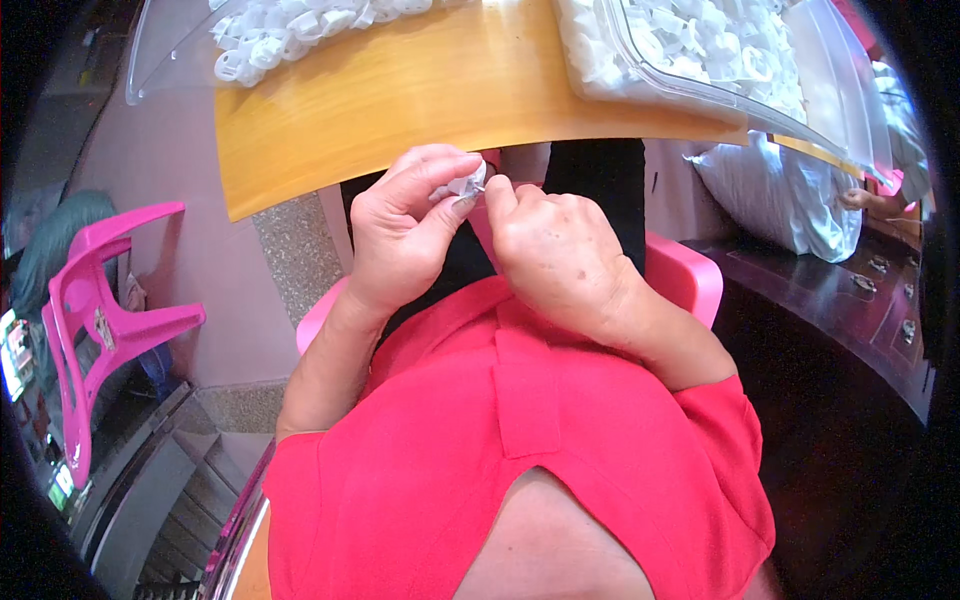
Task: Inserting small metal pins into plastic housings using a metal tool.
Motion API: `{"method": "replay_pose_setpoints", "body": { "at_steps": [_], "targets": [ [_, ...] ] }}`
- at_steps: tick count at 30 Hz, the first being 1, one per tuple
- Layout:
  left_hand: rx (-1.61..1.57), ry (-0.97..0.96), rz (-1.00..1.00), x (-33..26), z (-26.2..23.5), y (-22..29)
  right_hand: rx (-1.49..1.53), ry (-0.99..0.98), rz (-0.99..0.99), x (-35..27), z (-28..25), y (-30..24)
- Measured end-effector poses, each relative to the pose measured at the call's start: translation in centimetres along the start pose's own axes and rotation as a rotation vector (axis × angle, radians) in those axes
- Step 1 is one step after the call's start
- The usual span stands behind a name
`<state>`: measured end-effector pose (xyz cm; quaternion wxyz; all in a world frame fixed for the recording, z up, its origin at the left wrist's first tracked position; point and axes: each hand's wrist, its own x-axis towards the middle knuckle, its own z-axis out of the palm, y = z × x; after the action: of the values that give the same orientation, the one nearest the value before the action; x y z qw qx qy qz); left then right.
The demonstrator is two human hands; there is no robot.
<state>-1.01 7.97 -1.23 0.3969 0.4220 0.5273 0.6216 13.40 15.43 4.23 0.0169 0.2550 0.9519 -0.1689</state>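
Observation:
Just off the table's near edge, my left hand [400, 235] pinches a small white translucent plastic part [472, 180] between thumb and fingers. My right hand [565, 250] is closed in a fist beside it, knuckles up. From its fingertips a thin metal tip [480, 189] reaches to the plastic part; the rest of that tool is hidden in the fist. Both hands are close together above my lap, nearly touching.
Ahead is a yellow wooden table [420, 90]. A clear tub with many white plastic parts [270, 45] stands at its left, another heap of parts [720, 50] in a clear tub at its right. A pink stool [110, 320], a white sack [780, 195] and another person's hand [855, 199] flank it.

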Motion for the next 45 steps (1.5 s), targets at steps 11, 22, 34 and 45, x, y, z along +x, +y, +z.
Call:
{"method": "replay_pose_setpoints", "body": {
  "at_steps": [11,22,34,45],
  "targets": [
    [0.085,-0.072,-0.133,-0.3,0.7,-0.2,-0.420,-0.037,-0.176,-0.6,0.6,-0.7],
    [-0.319,-0.156,-0.360,0.3,-0.6,-1.4,-0.191,-0.037,-0.079,-2.2,0.4,1.4],
    [-0.560,-0.152,-0.422,0.2,-0.4,-0.7,-0.144,0.143,-0.115,-2.8,-1.0,1.1],
    [-0.163,-0.118,-0.346,0.4,0.5,-0.2,-0.176,-0.045,-0.117,-2.0,-1.6,1.1]
  ]
}}
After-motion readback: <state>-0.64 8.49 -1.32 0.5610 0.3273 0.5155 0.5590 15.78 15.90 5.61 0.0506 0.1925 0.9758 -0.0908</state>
